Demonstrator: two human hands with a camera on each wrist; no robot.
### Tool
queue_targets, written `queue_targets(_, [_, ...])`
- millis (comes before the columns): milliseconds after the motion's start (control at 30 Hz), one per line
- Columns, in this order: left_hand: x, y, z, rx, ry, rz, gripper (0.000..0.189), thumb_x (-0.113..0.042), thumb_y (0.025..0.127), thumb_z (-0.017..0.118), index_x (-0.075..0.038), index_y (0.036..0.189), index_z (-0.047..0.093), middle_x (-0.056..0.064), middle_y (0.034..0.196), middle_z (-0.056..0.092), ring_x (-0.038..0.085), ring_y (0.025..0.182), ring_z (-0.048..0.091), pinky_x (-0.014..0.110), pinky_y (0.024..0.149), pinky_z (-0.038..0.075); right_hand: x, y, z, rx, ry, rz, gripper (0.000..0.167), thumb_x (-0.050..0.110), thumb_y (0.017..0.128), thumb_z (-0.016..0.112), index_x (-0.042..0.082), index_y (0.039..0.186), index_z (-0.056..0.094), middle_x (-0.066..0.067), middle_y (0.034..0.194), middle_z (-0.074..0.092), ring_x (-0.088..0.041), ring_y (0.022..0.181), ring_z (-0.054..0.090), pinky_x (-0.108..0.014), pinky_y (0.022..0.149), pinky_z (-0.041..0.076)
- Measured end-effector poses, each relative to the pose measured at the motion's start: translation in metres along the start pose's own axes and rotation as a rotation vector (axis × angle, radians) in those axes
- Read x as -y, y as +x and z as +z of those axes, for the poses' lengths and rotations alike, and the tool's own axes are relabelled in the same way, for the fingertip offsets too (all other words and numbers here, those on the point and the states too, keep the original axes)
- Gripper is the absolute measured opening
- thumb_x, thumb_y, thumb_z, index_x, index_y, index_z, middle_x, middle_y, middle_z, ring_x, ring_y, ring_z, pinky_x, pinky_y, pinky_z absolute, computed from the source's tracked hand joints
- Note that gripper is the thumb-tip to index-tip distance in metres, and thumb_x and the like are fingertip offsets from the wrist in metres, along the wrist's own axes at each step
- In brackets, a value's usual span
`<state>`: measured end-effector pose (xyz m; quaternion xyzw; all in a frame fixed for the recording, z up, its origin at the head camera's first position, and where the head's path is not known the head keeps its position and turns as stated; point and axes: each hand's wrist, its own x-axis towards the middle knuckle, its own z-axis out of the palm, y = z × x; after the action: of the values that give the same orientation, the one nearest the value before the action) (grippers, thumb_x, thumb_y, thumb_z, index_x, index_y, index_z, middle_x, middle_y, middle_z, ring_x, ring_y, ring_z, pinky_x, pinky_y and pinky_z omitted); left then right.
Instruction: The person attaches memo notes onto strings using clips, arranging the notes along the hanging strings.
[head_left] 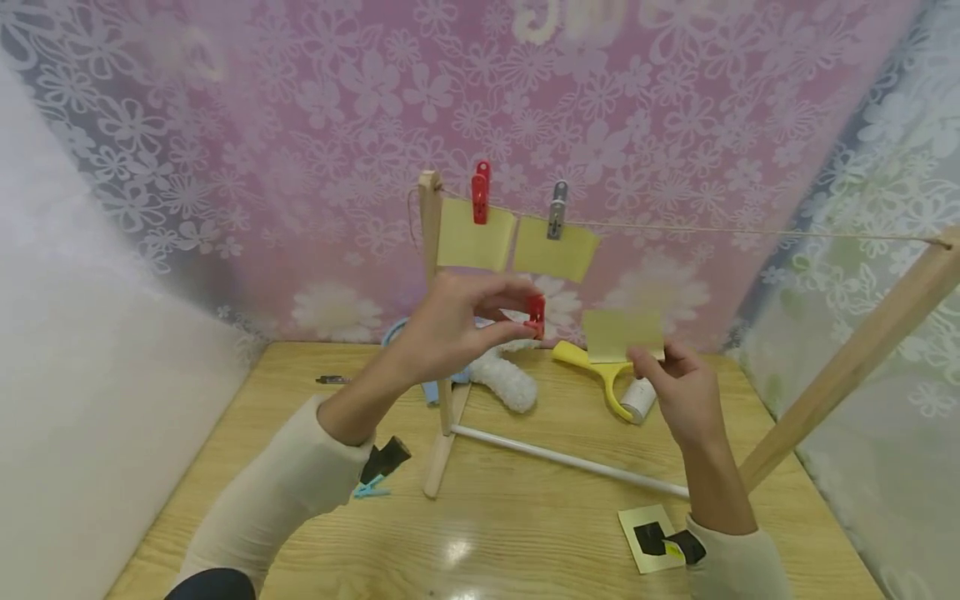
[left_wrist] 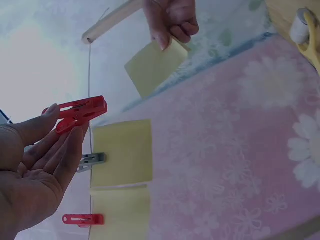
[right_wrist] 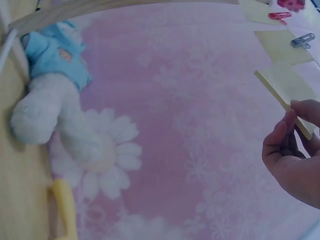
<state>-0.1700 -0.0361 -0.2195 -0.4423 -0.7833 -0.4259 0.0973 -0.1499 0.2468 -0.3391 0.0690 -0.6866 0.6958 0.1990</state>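
My left hand (head_left: 453, 325) pinches a red clothespin (head_left: 536, 317) between thumb and fingers, below the string (head_left: 675, 227). In the left wrist view this clothespin (left_wrist: 82, 107) points away from the palm. A yellow sticky note (head_left: 618, 335) is held at its lower edge by my right hand (head_left: 686, 400), thumb against fingers. On the string's left part hang two similar notes side by side. A red clothespin (head_left: 480, 200) clips the left note (head_left: 471, 246), and a grey clothespin (head_left: 557, 212) clips the right note (head_left: 555, 257).
Wooden posts (head_left: 431, 225) carry the string, joined low by a white bar (head_left: 555, 454). Behind stand a plush toy (head_left: 506, 379), a yellow forked object (head_left: 611, 383) and a white cylinder (head_left: 638, 400). A light blue clothespin (head_left: 371, 489) and a black-marked yellow square (head_left: 641, 546) lie nearer.
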Motion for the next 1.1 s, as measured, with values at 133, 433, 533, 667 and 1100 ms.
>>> queue_targets(133, [-0.018,0.020,0.001,-0.048,-0.040,0.009,0.028,-0.010,0.084,0.071,-0.003,0.111,0.066,0.008,0.107,0.071,0.013,0.099,0.068,0.017,0.078,0.054,0.008,0.009,0.011,-0.024,0.246,-0.131,0.017,-0.007,0.088,0.058,0.004,0.077,0.062,0.001,0.068,0.057,-0.011,0.058,0.052,-0.021,0.061,0.044])
queue_targets(433, [-0.047,0.063,0.006,-0.137,-0.108,0.018,0.021,-0.008,0.082,0.072,-0.001,0.101,0.068,0.009,0.098,0.073,0.009,0.089,0.069,0.016,0.075,0.052,0.019,0.022,0.020,-0.030,0.559,-0.239,0.013,-0.013,0.088,0.055,-0.004,0.087,0.065,-0.007,0.081,0.059,-0.016,0.065,0.054,-0.023,0.065,0.048])
queue_targets(533, [-0.055,0.076,0.010,-0.155,-0.157,0.027,0.018,-0.007,0.082,0.072,0.000,0.098,0.068,0.009,0.096,0.073,0.008,0.085,0.070,0.015,0.075,0.052,0.021,0.026,0.021,-0.002,0.591,-0.267,0.016,-0.014,0.089,0.052,-0.005,0.088,0.065,-0.007,0.081,0.060,-0.017,0.066,0.053,-0.023,0.065,0.047])
queue_targets(667, [-0.062,0.090,0.017,-0.183,-0.193,0.072,0.015,-0.005,0.081,0.072,0.002,0.094,0.068,0.011,0.093,0.073,0.009,0.083,0.071,0.014,0.075,0.052,0.022,0.028,0.021,0.015,0.601,-0.288,0.018,-0.015,0.088,0.052,-0.005,0.089,0.066,-0.008,0.081,0.060,-0.017,0.067,0.053,-0.022,0.064,0.047])
queue_targets(1100, [-0.057,0.113,0.022,-0.199,-0.108,-0.048,0.015,-0.010,0.081,0.072,-0.003,0.093,0.070,0.006,0.094,0.073,0.004,0.084,0.069,0.009,0.077,0.049,0.025,0.035,0.025,0.041,0.652,-0.334,0.020,-0.019,0.089,0.047,-0.008,0.088,0.063,-0.009,0.074,0.060,-0.018,0.067,0.055,-0.024,0.065,0.048])
